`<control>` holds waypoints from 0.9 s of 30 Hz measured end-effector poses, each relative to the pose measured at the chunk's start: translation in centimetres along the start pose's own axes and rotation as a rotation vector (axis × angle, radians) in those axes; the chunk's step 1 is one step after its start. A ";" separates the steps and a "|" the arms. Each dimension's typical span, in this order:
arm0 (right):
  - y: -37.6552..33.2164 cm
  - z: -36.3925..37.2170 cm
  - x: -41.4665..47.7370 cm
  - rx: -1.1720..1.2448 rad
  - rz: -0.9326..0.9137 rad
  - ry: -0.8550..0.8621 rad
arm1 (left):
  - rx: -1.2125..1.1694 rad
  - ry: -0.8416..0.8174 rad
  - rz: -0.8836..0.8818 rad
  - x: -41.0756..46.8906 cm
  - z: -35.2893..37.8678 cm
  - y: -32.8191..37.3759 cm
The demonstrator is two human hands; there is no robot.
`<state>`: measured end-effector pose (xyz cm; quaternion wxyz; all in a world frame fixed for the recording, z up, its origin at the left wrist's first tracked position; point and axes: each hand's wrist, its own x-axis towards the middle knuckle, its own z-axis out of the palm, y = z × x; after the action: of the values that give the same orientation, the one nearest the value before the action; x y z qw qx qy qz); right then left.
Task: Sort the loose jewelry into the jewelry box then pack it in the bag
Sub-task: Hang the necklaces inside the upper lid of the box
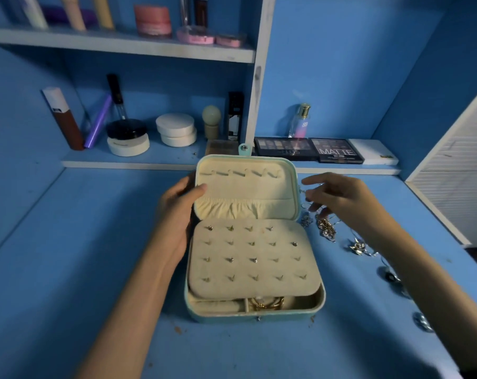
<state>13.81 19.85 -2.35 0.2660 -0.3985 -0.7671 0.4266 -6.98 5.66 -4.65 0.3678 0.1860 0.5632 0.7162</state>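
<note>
A teal jewelry box (pixel 255 317) with a cream lining lies open in the middle of the blue desk. Its lid (pixel 245 184) stands upright, and my left hand (pixel 177 212) grips the lid's left edge. A cream earring panel (pixel 251 258) with several studs covers most of the base. Gold bangles (pixel 267 302) lie in a front compartment. My right hand (pixel 338 198) hovers with fingers spread just right of the lid, over the loose jewelry (pixel 326 228). More loose pieces (pixel 359 247) trail toward the desk's right edge. No bag is in view.
Behind the box a low shelf holds eyeshadow palettes (pixel 308 150), a perfume bottle (pixel 300 121), powder jars (pixel 176 129) and tubes. An upper shelf (pixel 122 45) carries more cosmetics. A white slatted panel (pixel 450 170) borders the desk on the right.
</note>
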 end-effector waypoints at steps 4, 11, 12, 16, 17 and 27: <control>0.1 -2.7 1.7 -0.223 -0.030 0.024 | -0.178 -0.047 -0.033 0.0 0.4 0.1; -0.3 -4.5 1.7 -0.690 0.034 -0.331 | -0.265 -0.125 -0.033 -0.2 0.2 0.1; -0.3 -4.6 1.5 -0.719 0.041 -0.363 | -0.270 -0.131 -0.032 -0.2 0.3 0.1; 0.0 -3.9 1.0 -0.816 0.065 -0.377 | -0.259 -0.134 -0.027 -0.2 0.2 0.1; 0.0 -3.7 1.0 -0.828 0.076 -0.376 | -0.251 -0.133 -0.025 -0.1 0.2 0.0; 0.2 -3.6 0.6 -0.826 0.075 -0.276 | -0.242 -0.131 -0.008 -0.1 0.3 0.0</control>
<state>16.25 22.01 -0.71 -0.0364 -0.4380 -0.8868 0.1426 -6.69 5.76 -4.56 0.4266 0.1843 0.4481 0.7637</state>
